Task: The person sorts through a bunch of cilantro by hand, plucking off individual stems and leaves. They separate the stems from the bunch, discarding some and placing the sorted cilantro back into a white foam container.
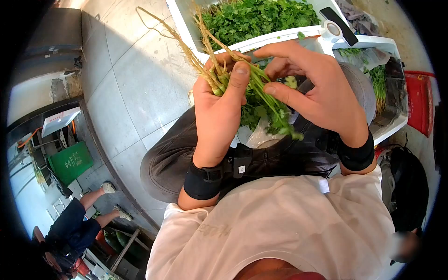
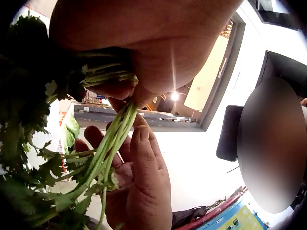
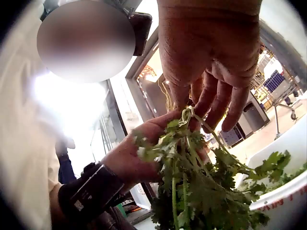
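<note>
My left hand [image 1: 217,105] grips a bunch of coriander [image 1: 275,112] around the stems, its thumb laid across them. Pale, stringy roots [image 1: 186,51] stick up past its fingers. My right hand [image 1: 322,79] is beside the bunch, thumb tip at the green stems and fingers spread apart on the far side. In the left wrist view, several long stems [image 2: 108,143] run in front of the right hand's loose fingers. Leafy tops [image 3: 201,187] hang below both hands in the right wrist view.
A white foam box [image 1: 275,39] full of coriander leaves stands ahead. On its edge lie a tape roll [image 1: 332,30] and a phone [image 1: 343,28]. Another white box [image 1: 392,123] with rooted greens is at the right, near a red container [image 1: 419,102]. A person [image 1: 79,224] is at the left.
</note>
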Action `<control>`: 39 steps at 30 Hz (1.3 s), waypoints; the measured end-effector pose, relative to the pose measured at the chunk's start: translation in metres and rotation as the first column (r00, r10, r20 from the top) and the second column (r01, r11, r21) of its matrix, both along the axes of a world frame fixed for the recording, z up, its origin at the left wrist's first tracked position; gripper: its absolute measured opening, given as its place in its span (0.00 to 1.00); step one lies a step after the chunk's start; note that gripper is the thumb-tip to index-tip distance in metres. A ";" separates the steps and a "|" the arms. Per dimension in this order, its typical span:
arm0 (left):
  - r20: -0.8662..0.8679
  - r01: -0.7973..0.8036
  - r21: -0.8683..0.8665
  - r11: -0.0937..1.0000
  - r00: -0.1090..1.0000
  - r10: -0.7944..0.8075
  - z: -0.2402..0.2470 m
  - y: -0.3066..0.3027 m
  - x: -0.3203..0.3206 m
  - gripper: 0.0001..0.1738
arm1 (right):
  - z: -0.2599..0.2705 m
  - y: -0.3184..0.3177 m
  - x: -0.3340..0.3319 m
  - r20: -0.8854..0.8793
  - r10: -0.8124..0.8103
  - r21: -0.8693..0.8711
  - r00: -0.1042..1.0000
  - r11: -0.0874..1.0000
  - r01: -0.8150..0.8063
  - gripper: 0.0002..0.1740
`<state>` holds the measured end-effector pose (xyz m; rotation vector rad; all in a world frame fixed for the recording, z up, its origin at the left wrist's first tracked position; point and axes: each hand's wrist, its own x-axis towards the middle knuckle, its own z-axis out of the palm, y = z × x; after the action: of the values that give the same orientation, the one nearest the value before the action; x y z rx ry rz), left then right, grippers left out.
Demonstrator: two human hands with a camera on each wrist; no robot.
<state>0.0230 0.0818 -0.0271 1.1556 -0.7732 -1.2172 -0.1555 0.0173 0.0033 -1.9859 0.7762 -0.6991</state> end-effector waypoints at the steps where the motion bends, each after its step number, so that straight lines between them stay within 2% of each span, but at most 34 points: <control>1: 0.000 0.000 0.001 1.000 1.000 0.000 0.000 0.000 -0.001 0.14 | -0.001 0.000 0.000 0.051 0.007 0.032 0.999 0.999 -0.009 0.24; 8: 0.007 0.068 -0.100 0.993 0.998 -0.068 -0.003 0.000 -0.001 0.11 | 0.000 0.001 0.001 0.090 -0.007 0.087 0.996 0.996 -0.001 0.20; 11: -0.016 0.077 -0.118 0.990 0.997 -0.079 0.002 0.001 -0.005 0.10 | 0.000 0.000 0.000 0.048 -0.006 0.017 0.999 1.000 0.005 0.19; 13: -0.040 0.073 -0.111 0.991 0.996 -0.078 0.003 0.002 -0.004 0.09 | 0.000 -0.001 0.001 0.055 -0.019 -0.155 0.998 0.987 0.027 0.17; 14: -0.081 0.096 -0.098 0.991 0.991 -0.105 0.000 0.003 -0.002 0.09 | 0.000 -0.003 0.001 0.055 -0.018 -0.156 0.998 0.987 0.027 0.17; 16: -0.123 0.119 -0.087 0.989 0.984 -0.130 0.001 0.003 -0.002 0.09 | 0.001 -0.007 0.000 -0.013 0.032 -0.399 0.999 0.916 -0.034 0.14; 18: -0.174 0.060 -0.063 0.996 0.982 -0.071 0.004 0.002 -0.007 0.09 | 0.001 -0.004 0.002 0.006 0.011 -0.391 1.000 0.920 -0.008 0.13; 20: -0.145 0.059 -0.038 0.998 0.987 -0.064 0.004 0.002 -0.003 0.09 | 0.002 -0.002 0.003 0.025 -0.009 -0.381 1.000 0.924 0.018 0.11; 25: -0.147 0.031 -0.021 0.999 0.988 -0.034 -0.001 -0.001 -0.003 0.10 | 0.003 -0.003 0.000 -0.036 -0.034 -0.541 0.999 0.841 0.009 0.10; 27: -0.110 0.102 0.023 0.995 0.989 -0.098 -0.001 -0.001 0.000 0.11 | 0.001 -0.003 -0.001 -0.024 -0.033 -0.559 0.999 0.829 0.014 0.10; 35: -0.085 0.112 0.018 0.994 0.990 -0.110 0.000 -0.001 0.001 0.11 | 0.004 -0.009 -0.002 0.005 -0.006 -0.700 1.000 0.714 0.007 0.13; 37: -0.085 0.098 0.038 0.995 0.992 -0.094 0.001 0.001 0.000 0.10 | 0.007 -0.007 -0.003 -0.047 -0.008 -0.735 0.999 0.677 -0.029 0.14; 38: -0.081 0.104 0.035 0.994 0.992 -0.101 0.001 0.001 0.001 0.10 | 0.008 -0.007 -0.002 -0.044 -0.015 -0.738 0.999 0.675 -0.022 0.14; 39: -0.091 0.120 0.024 0.992 0.989 -0.117 0.000 0.001 0.003 0.11 | 0.009 -0.007 0.000 -0.040 -0.018 -0.755 0.999 0.656 -0.018 0.10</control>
<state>0.0256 0.0833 -0.0275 1.0835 -0.7670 -1.3743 -0.1555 0.0107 0.0125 -2.7638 0.5344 -1.1135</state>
